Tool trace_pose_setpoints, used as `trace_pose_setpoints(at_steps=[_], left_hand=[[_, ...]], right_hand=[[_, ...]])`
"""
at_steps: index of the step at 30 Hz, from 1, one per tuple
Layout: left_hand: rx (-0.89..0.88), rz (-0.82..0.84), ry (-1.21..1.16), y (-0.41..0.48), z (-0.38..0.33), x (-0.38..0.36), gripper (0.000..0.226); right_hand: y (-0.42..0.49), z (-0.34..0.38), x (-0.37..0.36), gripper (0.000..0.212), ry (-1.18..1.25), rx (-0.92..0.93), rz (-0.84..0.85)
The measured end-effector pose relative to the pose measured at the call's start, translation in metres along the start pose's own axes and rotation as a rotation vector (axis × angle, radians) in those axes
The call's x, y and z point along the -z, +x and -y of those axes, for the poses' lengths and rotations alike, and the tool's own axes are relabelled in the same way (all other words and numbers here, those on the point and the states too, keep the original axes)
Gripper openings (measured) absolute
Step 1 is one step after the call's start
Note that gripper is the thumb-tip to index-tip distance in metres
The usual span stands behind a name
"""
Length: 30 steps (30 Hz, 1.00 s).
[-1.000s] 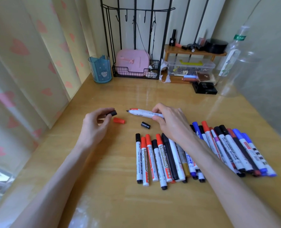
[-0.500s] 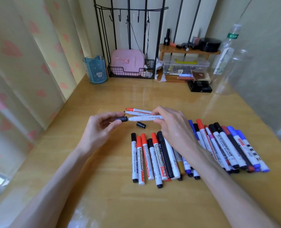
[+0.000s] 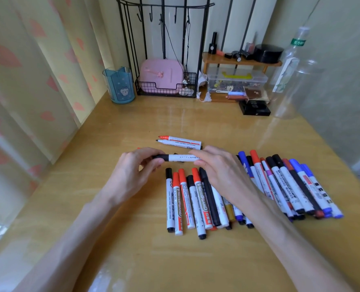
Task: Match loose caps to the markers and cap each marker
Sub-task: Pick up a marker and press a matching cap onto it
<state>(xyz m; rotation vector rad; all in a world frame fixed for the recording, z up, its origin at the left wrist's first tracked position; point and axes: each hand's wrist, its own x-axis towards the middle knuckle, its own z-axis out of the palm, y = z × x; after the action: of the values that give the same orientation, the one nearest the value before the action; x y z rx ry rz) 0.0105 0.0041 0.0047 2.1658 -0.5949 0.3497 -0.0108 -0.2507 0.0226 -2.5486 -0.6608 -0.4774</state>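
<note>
My right hand [image 3: 221,171] grips the barrel of a white marker [image 3: 182,158] held level above the wooden desk [image 3: 196,260]. My left hand [image 3: 132,169] pinches the black cap [image 3: 159,157], which sits on that marker's left end. Beyond my hands lie two uncapped markers, one with a red tip [image 3: 181,139] and one with a black tip [image 3: 179,143]. A sliver of a red cap [image 3: 138,148] shows behind my left fingers. Several capped markers lie in a row near me [image 3: 187,199] and at my right [image 3: 290,186].
A blue pen cup [image 3: 120,85], a wire rack holding a pink case [image 3: 161,76], a small wooden shelf [image 3: 240,61] over a clear box and a clear plastic bottle [image 3: 288,68] stand along the back of the desk. A heart-print curtain [image 3: 27,81] hangs at left.
My right hand laid down the red-tipped marker and picked up a black-tipped one. My left hand brought the black cap to it, and the cap now sits on the tip.
</note>
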Motion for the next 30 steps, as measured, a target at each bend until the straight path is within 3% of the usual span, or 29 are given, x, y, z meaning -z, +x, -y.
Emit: trace_pose_setpoints(at_steps=[6,12,20,23,26,30], left_hand=[[-0.075,0.010,0.010,-0.001,-0.005,-0.011,0.019],[-0.039,0.003,-0.046,0.001,-0.006,-0.009,0.017],[0.269,-0.018,-0.720,0.003,-0.019,-0.012,0.019],[0.365,-0.006,-0.853,0.003,-0.024,-0.013,0.025],[0.422,0.030,-0.731,0.002,-0.024,-0.019,0.034],[0.278,0.100,-0.341,-0.003,-0.022,-0.028,0.025]], right_hand=[[0.000,-0.012,0.000,0.042,0.007,0.035,-0.070],[-0.001,-0.006,0.009,0.030,-0.001,0.016,-0.058],[-0.003,0.026,0.014,0.021,-0.012,-0.032,-0.039],[-0.005,0.036,0.004,0.036,0.076,-0.042,0.011],[-0.005,0.032,0.000,0.052,0.088,-0.072,0.027],[-0.001,0.012,-0.003,0.040,0.045,-0.162,0.002]])
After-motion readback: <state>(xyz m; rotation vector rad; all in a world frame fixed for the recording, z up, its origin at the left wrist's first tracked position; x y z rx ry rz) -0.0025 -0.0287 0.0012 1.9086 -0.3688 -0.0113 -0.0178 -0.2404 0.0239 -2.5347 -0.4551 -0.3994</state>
